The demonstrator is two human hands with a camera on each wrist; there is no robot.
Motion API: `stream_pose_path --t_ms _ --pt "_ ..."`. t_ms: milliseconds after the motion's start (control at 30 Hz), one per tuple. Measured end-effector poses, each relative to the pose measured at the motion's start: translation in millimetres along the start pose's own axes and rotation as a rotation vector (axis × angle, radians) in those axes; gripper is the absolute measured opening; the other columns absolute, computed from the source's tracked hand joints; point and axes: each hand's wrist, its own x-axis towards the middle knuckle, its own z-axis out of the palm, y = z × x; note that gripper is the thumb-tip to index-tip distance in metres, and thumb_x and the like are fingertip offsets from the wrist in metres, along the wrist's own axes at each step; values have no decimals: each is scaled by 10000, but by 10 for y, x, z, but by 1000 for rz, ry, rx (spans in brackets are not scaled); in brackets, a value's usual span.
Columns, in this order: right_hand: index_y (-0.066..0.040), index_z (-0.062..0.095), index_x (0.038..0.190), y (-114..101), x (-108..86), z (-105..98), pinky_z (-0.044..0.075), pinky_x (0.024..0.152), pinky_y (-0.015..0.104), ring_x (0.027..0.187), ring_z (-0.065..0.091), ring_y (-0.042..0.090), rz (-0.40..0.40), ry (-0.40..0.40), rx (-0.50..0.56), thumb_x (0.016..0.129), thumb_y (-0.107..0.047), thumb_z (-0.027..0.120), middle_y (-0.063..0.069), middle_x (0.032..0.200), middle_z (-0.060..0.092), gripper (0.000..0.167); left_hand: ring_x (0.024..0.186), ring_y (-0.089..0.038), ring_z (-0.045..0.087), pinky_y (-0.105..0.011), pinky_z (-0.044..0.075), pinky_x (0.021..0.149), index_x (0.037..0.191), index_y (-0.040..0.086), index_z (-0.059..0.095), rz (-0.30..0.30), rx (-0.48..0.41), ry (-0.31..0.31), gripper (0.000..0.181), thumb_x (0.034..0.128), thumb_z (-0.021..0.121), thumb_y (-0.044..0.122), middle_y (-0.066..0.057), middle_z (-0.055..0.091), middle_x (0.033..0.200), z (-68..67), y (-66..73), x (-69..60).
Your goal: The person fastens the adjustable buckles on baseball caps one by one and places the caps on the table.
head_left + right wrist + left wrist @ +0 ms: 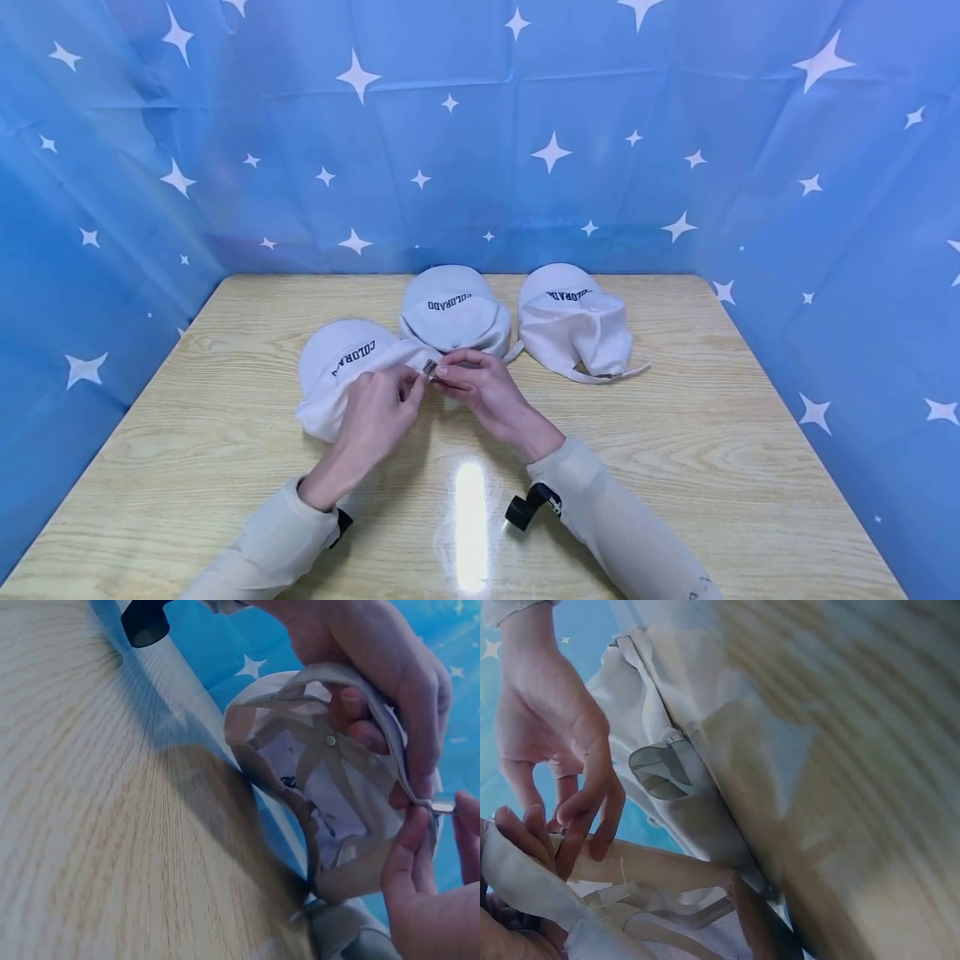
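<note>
A white cap with dark lettering [337,367] lies at the left in the head view, its back strap lifted. My left hand [377,414] pinches the strap [386,724] beside a small metal buckle [443,803]. From the other side, my right hand [491,397] pinches at the buckle with thumb and fingers. The right wrist view shows the hollow inside of the cap [341,802] facing the camera. Part of the strap end is hidden by the fingers.
Two more white caps, one in the middle [453,312] and one at the right [573,325], lie near the table's back edge. A blue star-patterned cloth [465,208] hangs behind the wooden table [675,467].
</note>
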Motion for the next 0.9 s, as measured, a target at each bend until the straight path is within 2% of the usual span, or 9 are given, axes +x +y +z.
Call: stream_pose_path --t_ms 67,167,333,533,600,733,900 --pt "-132 743 889 2 1 -1 605 878 278 852 724 121 -8 0 -5 961 45 628 2 901 758 223 430 -60 418 -237 327 415 946 52 798 -5 -3 -10 148 965 690 149 58 554 540 -1 0 4" --pt "-141 733 894 3 0 -3 607 893 288 850 730 116 -20 8 -4 964 51 619 -1 901 759 234 442 -65 475 -244 360 436 961 71 800 -48 -38 -69 168 979 685 193 56 609 568 -34 2 19" --pt "-132 732 908 3 -2 -4 602 933 322 866 739 123 -29 9 -9 965 51 624 13 917 761 221 531 -77 551 -244 405 515 918 66 811 -111 -84 -118 144 943 708 164 25 729 683 -134 -4 58" --pt "-137 734 926 3 -8 -24 583 985 394 895 738 154 -21 33 -102 960 11 659 -3 933 760 169 547 -84 611 -226 441 547 953 25 799 -163 -159 -148 153 963 691 134 7 747 680 -137 -14 70" --pt "-141 740 925 -4 -13 -25 579 983 395 894 732 152 -19 63 -135 948 1 680 -13 928 763 156 545 -81 620 -224 443 545 959 31 796 -173 -174 -144 150 964 688 135 13 746 679 -114 -13 63" --pt "-129 747 922 -23 -18 -13 575 879 305 873 706 130 -35 114 -173 926 -14 715 -8 944 752 119 572 -65 620 -225 442 574 939 67 805 -167 -160 -117 136 951 697 149 34 752 691 -69 -6 46" --pt "-62 744 963 -39 -4 -9 573 818 269 842 679 125 -79 119 -231 920 -25 729 14 952 725 59 603 -59 612 -229 451 604 917 88 813 -166 -149 -92 128 938 711 164 31 765 723 -37 -1 35"
